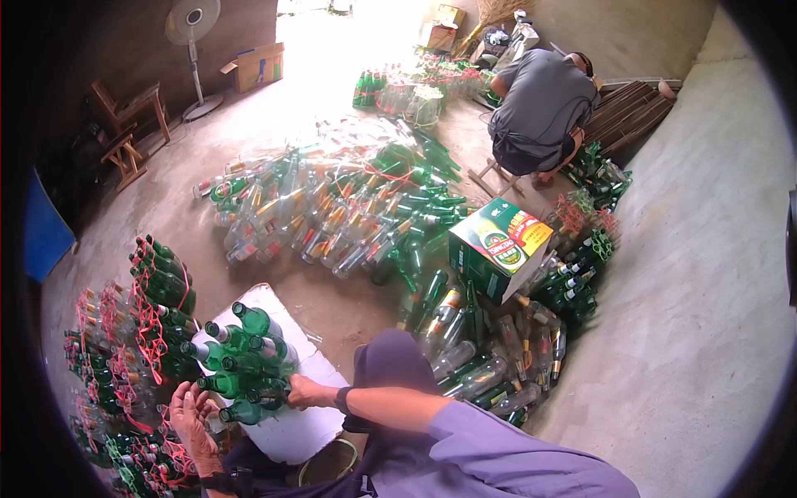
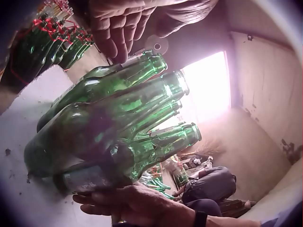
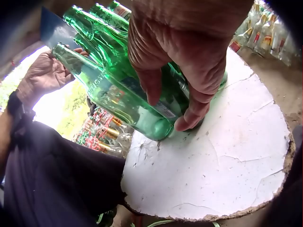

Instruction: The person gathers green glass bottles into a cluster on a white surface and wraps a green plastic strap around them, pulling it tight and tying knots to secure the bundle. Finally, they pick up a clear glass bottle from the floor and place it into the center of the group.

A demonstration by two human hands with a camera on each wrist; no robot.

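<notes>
Several green glass bottles (image 1: 247, 342) stand bunched together on a white board (image 1: 295, 436) with cracked, worn edges. My right hand (image 1: 311, 392) holds a green bottle (image 3: 142, 111) low on its body, at the near side of the bunch. In the right wrist view its thumb and fingers lie on either side of the label. My left hand (image 1: 195, 419) is raised beside the bottle necks, palm toward them and fingers loosely bent, with nothing in its grasp. Its fingertips overlap a neck in the left wrist view (image 2: 124, 33).
Bundles of bottles tied with red string (image 1: 158, 311) stand at left. A heap of loose bottles (image 1: 311, 212) covers the middle floor; more lie at right around a green beer carton (image 1: 498, 245). Another person (image 1: 544, 108) sits bent over farther back. A fan (image 1: 195, 50) stands behind.
</notes>
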